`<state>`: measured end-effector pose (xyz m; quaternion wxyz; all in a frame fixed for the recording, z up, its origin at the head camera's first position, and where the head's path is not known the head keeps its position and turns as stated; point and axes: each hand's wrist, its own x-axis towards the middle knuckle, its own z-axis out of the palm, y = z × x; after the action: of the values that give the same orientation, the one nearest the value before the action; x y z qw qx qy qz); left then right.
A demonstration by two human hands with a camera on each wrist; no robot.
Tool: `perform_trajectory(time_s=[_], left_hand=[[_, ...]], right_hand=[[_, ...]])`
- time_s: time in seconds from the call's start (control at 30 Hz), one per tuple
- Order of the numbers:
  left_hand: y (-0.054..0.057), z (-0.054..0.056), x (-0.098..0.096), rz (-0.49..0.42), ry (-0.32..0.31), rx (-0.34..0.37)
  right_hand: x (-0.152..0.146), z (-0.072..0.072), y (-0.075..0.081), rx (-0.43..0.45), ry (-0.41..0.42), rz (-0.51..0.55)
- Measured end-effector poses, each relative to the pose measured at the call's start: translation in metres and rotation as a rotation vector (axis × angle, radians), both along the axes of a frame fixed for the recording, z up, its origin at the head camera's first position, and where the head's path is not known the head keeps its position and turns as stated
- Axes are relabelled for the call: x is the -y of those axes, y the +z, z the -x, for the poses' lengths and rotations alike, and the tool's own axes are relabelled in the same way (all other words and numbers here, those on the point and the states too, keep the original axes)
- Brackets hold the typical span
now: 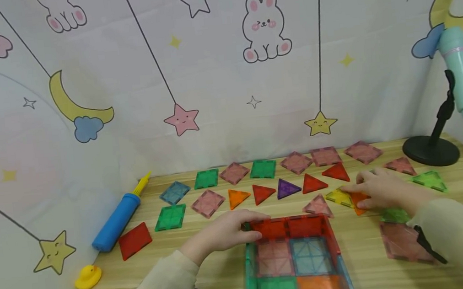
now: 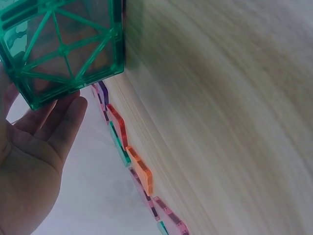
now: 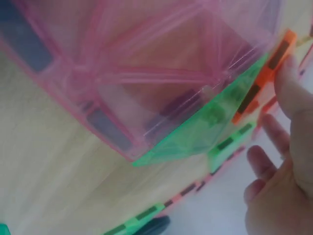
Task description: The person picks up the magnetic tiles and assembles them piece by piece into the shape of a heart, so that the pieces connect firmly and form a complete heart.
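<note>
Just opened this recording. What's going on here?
A person is handling translucent magnetic tiles at a wooden table. The left hand holds the far-left corner of an open-topped tile box. The right hand has its fingers on an orange tile, right next to a yellow triangular tile. More loose tiles, including a purple triangular tile, lie beyond the box; the orange tile is outside it.

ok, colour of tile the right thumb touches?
Orange; the tile shows best in the right wrist view.
</note>
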<state>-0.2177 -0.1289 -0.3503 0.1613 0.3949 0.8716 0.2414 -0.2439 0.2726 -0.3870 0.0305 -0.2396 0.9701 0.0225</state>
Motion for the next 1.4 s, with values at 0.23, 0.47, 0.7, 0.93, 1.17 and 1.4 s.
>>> perform_trajectory(time_s=[0.23, 0.47, 0.7, 0.93, 1.17, 1.4], left_hand=[[0.001, 0.000, -0.001, 0.005, -0.007, 0.003], [0.000, 0.000, 0.000, 0.021, 0.006, -0.023], [-0.003, 0.000, 0.000, 0.013, -0.005, 0.002], [0.000, 0.001, 0.000, 0.011, -0.002, -0.019], [0.000, 0.001, 0.000, 0.014, 0.000, -0.013], [-0.001, 0.004, -0.001, 0.006, -0.011, 0.009]], right_hand=[[-0.006, -0.008, 0.001, 0.142, -0.084, 0.063], [-0.005, -0.009, 0.004, 0.232, -0.126, 0.026], [-0.006, -0.007, 0.005, 0.283, -0.159, -0.006], [-0.010, -0.005, 0.005, 0.222, -0.125, -0.015], [-0.022, -0.009, 0.011, 0.153, -0.121, 0.091], [-0.045, -0.044, 0.023, 0.206, -0.032, 0.249]])
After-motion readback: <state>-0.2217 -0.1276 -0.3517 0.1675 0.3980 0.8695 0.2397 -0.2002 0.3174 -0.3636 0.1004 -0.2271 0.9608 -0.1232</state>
